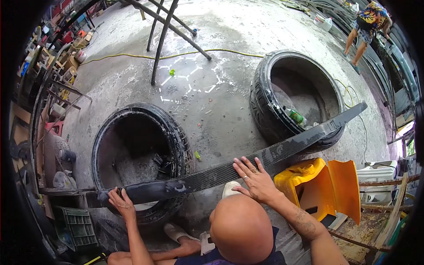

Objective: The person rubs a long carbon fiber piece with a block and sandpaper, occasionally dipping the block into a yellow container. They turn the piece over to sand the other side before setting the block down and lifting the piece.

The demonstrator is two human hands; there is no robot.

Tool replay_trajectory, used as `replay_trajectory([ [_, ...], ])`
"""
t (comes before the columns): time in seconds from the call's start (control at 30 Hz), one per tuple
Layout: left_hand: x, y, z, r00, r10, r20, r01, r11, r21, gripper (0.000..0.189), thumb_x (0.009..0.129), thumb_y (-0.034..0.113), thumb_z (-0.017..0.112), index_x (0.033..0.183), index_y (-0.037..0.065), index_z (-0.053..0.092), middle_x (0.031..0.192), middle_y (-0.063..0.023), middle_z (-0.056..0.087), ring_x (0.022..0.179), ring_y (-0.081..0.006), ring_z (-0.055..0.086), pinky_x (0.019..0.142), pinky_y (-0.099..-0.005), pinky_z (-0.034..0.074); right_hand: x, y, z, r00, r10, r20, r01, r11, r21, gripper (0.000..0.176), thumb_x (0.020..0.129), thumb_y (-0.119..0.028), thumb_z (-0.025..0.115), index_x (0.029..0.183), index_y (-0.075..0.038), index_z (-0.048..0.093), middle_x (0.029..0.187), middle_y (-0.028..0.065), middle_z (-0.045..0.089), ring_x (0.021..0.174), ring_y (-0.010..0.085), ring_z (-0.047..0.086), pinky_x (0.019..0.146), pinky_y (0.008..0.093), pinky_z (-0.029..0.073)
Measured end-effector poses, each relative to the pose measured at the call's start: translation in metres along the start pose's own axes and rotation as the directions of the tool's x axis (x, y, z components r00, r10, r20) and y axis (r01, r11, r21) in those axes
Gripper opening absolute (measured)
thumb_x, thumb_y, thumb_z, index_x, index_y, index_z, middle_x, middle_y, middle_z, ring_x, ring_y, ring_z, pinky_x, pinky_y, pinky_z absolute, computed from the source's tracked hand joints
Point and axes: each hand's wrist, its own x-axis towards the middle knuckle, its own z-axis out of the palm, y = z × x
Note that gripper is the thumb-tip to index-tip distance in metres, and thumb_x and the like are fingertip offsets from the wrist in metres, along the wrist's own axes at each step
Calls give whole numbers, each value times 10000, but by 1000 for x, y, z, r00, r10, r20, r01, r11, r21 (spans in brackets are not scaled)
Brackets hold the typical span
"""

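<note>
A long dark strip with a carbon-fibre weave [216,174] lies slantwise across two tyres. Its left part is smooth, with pale wet-looking smears. My left hand [122,204] is at the strip's left end, fingers bent and closed around something small and dark that I cannot make out. Flat on the woven middle lies my right hand [255,180], fingers spread, a ring on one of them. Under the strip's left part is the left tyre [181,132]; the right tyre [260,97] bears its other end.
A yellow plastic chair [344,185] lies at the right, near a white plastic piece [375,174]. A dark green crate [79,227] stands at lower left. Metal legs [163,44] and a yellow hose [119,55] are ahead. Another person [369,26] stands far right.
</note>
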Motion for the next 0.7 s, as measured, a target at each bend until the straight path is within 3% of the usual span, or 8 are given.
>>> replay_trajectory([
  [0.27, -1, -1, -1, 1000, 8, -7, -8, 1000, -5, 259, 1003, 170, 555, 1180, -17, 539, 1153, -198, 547, 1047, -397, 518, 937, -483, 385, -3, 6, -7, 994, 109, -23, -111, 991, -78, 809, 974, -598, 495, 1556, -56, 351, 1631, 87, 335, 1531, 272, 244, 1235, 539, 128],
  [0.5, -3, 0, -2, 1000, -16, -2, 16, 1000, 1, 267, 1014, 176, 545, 1192, -22, 536, 1168, -200, 543, 1072, -400, 517, 950, -487, 384, -22, 40, -16, 931, 352, -98, -360, 928, -93, 872, 962, -593, 523, 1549, 18, 317, 1637, 175, 287, 1533, 326, 227, 1230, 554, 124],
  [0.57, -6, -7, 0, 1000, -14, -7, 14, 1000, 10, 280, 1030, 199, 547, 1212, -13, 548, 1183, -191, 554, 1085, -393, 517, 961, -477, 385, -29, 54, -14, 834, 500, -233, -531, 842, -95, 879, 974, -588, 510, 1550, 40, 293, 1635, 210, 269, 1531, 345, 229, 1225, 557, 140],
  [0.7, -8, -21, 3, 1000, 5, -16, -4, 999, 53, 298, 1036, 201, 543, 1231, -26, 551, 1182, -204, 569, 1125, -402, 525, 975, -478, 395, -44, 95, -24, 740, 605, -294, -642, 765, -43, 856, 1002, -583, 461, 1545, 55, 287, 1632, 224, 263, 1529, 354, 230, 1218, 564, 152],
])
